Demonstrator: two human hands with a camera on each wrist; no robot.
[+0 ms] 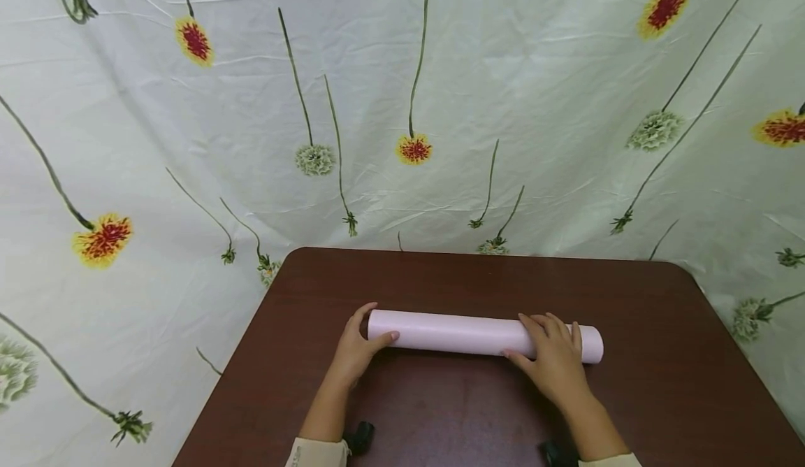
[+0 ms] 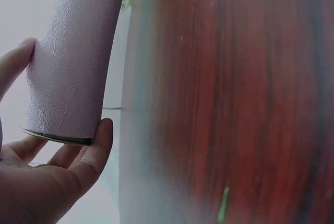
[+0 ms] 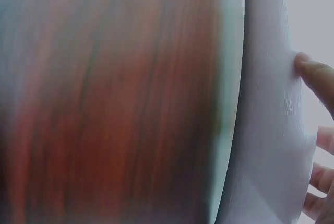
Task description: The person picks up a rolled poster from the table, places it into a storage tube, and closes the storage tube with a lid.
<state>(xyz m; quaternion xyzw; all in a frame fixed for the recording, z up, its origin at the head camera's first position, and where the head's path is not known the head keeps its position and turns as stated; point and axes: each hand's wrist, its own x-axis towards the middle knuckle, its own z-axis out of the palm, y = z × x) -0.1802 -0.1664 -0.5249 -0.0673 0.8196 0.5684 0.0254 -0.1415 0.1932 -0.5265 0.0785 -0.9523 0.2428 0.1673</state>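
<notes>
The rolled pale-pink sheet [image 1: 484, 334] lies lengthwise across the dark brown table [image 1: 660, 383], in the lower centre of the head view. My left hand [image 1: 356, 349] clamps its left end, thumb on the near side and fingers curled round the far side. My right hand [image 1: 555, 362] lies over the roll near its right end, fingers together and curved across the top, thumb at the near side. The textured surface [image 2: 73, 62] suggests light, thin, crushable material. Hold it near both ends with gentle pressure; squeezing the middle would likely dent the hollow roll.
</notes>
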